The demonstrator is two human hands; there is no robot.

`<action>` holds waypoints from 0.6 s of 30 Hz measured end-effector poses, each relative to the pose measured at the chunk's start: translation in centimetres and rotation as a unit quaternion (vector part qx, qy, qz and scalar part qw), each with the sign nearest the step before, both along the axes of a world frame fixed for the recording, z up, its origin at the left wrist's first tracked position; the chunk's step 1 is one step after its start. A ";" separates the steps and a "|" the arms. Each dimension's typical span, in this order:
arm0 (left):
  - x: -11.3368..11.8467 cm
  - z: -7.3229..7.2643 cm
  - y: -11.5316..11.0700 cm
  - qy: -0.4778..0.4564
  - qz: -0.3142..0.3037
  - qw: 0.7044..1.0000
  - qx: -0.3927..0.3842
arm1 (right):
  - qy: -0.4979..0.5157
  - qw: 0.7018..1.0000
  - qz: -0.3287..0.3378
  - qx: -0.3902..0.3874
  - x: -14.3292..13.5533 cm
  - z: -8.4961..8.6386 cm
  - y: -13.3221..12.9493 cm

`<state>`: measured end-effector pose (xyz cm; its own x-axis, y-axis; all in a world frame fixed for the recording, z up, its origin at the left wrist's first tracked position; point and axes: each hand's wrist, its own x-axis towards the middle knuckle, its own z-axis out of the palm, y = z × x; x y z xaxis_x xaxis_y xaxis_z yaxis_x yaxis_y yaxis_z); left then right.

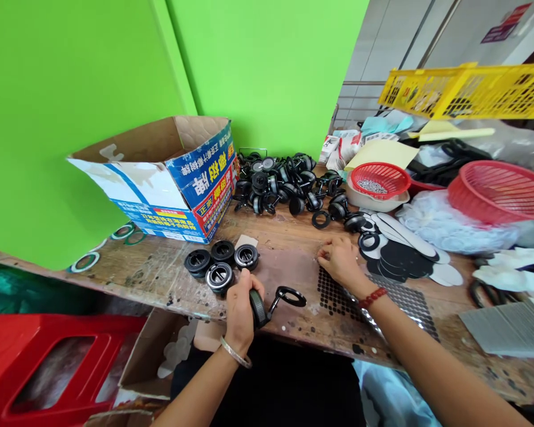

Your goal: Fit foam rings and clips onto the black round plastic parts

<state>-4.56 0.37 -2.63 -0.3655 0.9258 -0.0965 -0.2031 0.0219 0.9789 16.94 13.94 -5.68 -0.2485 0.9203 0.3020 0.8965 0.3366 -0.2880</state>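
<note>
In the head view, my left hand is wrapped round a black round part with a ring on a short arm; the ring sticks out to the right. Four-hole discs cannot be made out, but several black round cups with silver or black tops stand just beyond that hand. My right hand has its fingertips pinched together over the upper left corner of a sheet of small black dots. Whatever lies between those fingertips is too small to tell. The right forearm covers part of the sheet.
A cardboard box stands at the back left, beside a heap of black ringed parts. To the right are black and white cut-outs, a red basket and a grey stack of sheets. A red stool is at lower left.
</note>
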 end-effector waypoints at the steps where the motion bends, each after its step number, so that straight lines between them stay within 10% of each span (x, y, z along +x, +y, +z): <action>1: -0.1 -0.1 0.0 -0.005 0.002 1.000 -0.002 | -0.006 1.000 0.003 -0.005 -0.2 0.1 0.0; 11: -0.5 -0.7 0.3 0.000 0.021 1.000 -0.007 | -0.068 0.997 0.016 0.044 -1.1 0.1 -1.1; 18: -0.4 0.0 0.1 0.039 0.019 0.999 -0.028 | 0.171 0.969 0.161 0.073 -3.8 3.5 -7.3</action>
<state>-4.93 0.42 -2.63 -0.4096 0.9046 -0.1180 -0.1273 0.0714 0.9893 13.13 6.66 -2.16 -0.3787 0.7526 0.5387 0.5986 0.6431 -0.4776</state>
